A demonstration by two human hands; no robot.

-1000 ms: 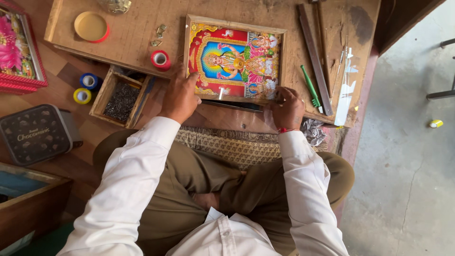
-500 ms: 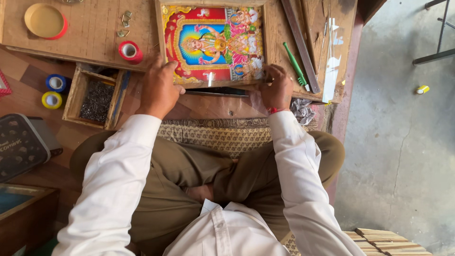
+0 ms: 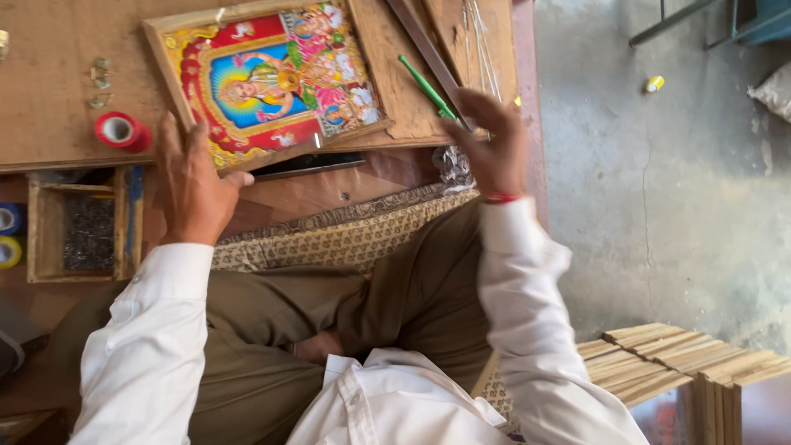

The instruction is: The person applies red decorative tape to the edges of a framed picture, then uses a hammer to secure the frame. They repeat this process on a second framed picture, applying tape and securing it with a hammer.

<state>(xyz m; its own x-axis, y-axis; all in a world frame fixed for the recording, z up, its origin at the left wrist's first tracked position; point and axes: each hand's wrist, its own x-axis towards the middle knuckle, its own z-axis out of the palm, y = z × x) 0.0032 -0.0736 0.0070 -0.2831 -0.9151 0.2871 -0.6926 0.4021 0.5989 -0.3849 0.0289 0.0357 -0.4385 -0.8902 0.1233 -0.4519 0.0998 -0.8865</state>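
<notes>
Wooden box (image 3: 78,227): open-topped, at the left below the board's edge, filled with small dark nails.
Framed picture (image 3: 268,78): colourful print in a wooden frame, tilted on the brown board (image 3: 49,107).
Left hand (image 3: 194,185): fingers spread, flat at the frame's lower left corner.
Right hand (image 3: 490,140): loosely curled, off the frame, beside a green pen (image 3: 424,86).
Change: half a second ago both hands gripped the frame; the right has let go.
Tape: red roll (image 3: 119,130) on the board; blue (image 3: 8,218) and yellow (image 3: 8,251) rolls at the left edge.
</notes>
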